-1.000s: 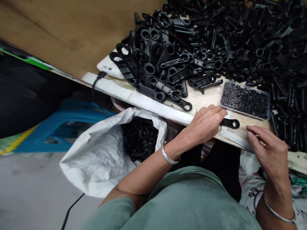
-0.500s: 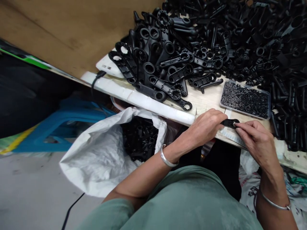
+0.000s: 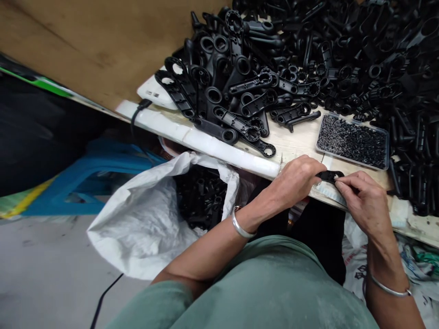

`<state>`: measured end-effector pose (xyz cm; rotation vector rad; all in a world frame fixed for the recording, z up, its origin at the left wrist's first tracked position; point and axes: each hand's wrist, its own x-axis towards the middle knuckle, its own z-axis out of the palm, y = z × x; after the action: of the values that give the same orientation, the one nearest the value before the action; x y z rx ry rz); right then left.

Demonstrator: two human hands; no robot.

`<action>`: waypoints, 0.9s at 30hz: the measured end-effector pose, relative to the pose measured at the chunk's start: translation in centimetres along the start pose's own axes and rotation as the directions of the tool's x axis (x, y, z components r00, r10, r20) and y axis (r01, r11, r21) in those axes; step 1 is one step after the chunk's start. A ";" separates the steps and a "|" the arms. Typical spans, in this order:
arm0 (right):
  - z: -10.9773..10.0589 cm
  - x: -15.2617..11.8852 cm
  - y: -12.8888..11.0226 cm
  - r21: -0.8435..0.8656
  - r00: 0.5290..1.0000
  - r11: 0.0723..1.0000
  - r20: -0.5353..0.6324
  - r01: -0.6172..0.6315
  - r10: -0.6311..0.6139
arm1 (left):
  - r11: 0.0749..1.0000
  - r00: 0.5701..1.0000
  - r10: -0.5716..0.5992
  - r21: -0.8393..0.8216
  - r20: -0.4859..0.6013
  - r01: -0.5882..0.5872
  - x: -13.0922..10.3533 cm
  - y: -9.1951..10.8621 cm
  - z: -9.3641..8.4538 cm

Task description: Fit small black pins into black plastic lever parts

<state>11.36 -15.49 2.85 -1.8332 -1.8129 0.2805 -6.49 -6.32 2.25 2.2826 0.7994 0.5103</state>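
Near the front edge of the worktable, my left hand (image 3: 302, 171) is closed on one end of a black plastic part (image 3: 328, 176), a short arm with a round end. At its other end, the thumb and forefinger of my right hand (image 3: 365, 196) are pinched together over the part. Whatever sits between those fingertips is too small to make out. Just beyond my hands lies a clear plastic box (image 3: 387, 151) filled with tiny dark screws or pins (image 3: 351, 139).
A large heap of black plastic parts (image 3: 240, 82) covers the back and right of the table. A white padded strip (image 3: 202, 137) runs along its front edge. Below, a white sack (image 3: 137, 228) holds more black parts, beside a blue stool (image 3: 85, 178).
My right hand has shifted slightly left and stays pinched at the part's end. My left hand keeps its grip on the part. The view has moved a little.
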 end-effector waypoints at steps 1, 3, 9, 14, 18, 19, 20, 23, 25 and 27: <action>0.1 0.0 -0.1 -0.007 1.000 1.000 -0.007 -0.013 0.013 | 1.000 1.000 -0.002 0.005 -0.004 0.002 0.0 0.0 0.0; 0.3 -0.1 -0.3 -0.021 0.999 0.999 -0.020 -0.042 0.041 | 1.000 1.000 -0.004 0.016 -0.011 0.005 0.0 0.1 0.0; 0.5 -0.2 -0.5 -0.029 0.994 0.994 -0.042 -0.102 0.101 | 1.000 1.000 0.000 0.018 -0.022 0.000 0.0 0.1 0.1; 0.9 -0.3 -0.6 -0.035 0.991 0.993 -0.063 -0.116 0.114 | 1.000 0.999 0.017 0.009 -0.042 -0.017 -0.1 -0.2 0.4; 0.6 -0.6 -0.1 0.011 0.995 0.996 -0.020 -0.093 0.094 | 1.000 0.999 0.026 0.012 -0.035 -0.026 -0.4 -0.3 0.5; 0.4 -0.7 0.3 0.036 0.997 0.996 0.004 -0.080 0.080 | 0.999 0.999 0.034 0.017 -0.034 -0.034 -0.5 -0.2 0.5; 0.0 -0.7 0.6 0.064 0.997 0.995 0.025 -0.074 0.072 | 0.999 0.998 0.045 0.022 -0.037 -0.044 -0.6 -0.1 0.5; -1.6 -0.4 1.9 0.129 0.996 0.987 0.024 -0.092 0.089 | 0.995 0.995 0.087 0.056 -0.057 -0.084 -1.1 0.1 0.3; -2.6 0.5 2.6 0.112 0.990 0.985 -0.030 -0.134 0.138 | 0.989 0.991 0.116 0.097 -0.074 -0.108 -1.3 0.4 -0.1; -3.3 1.9 3.1 0.025 0.980 0.985 -0.097 -0.170 0.171 | 0.979 0.987 0.144 0.156 -0.072 -0.132 -1.2 0.6 -0.8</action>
<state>15.78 -14.28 4.43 -1.9589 -1.5853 0.2616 -7.51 -7.12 3.06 2.4834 0.7449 0.6302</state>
